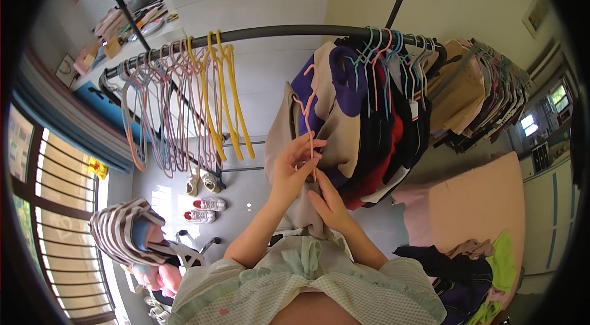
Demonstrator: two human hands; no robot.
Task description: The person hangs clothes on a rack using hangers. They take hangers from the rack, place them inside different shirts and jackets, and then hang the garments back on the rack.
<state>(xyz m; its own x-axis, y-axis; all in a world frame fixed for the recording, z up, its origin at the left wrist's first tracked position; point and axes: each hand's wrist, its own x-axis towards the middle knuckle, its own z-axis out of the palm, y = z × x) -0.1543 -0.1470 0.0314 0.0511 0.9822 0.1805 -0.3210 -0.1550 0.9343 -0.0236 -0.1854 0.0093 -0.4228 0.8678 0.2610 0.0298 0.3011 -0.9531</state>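
A pink clothes hanger point(310, 104) is pinched between the fingers of my left hand point(294, 168), its hook end pointing up toward the rack. Just below, my right hand point(329, 203) is closed at the hanger's lower end, against greyish-beige cloth; its fingertips are partly hidden. That cloth belongs to a beige garment point(278, 140) that hangs down in front of me. Behind the hanger, a purple and beige jacket point(344, 116) hangs on the black clothes rail point(276, 31), beside several dark and red clothes point(390, 147) on coloured hangers.
Bare wire hangers point(163, 104) and yellow hangers point(228, 104) fill the rail's left part. Shoes point(209, 204) stand on the floor. A striped cloth point(123, 230) lies over a chair at left. At right are a pink-covered surface point(473, 202), heaped clothes point(461, 276) and another full rack point(491, 91).
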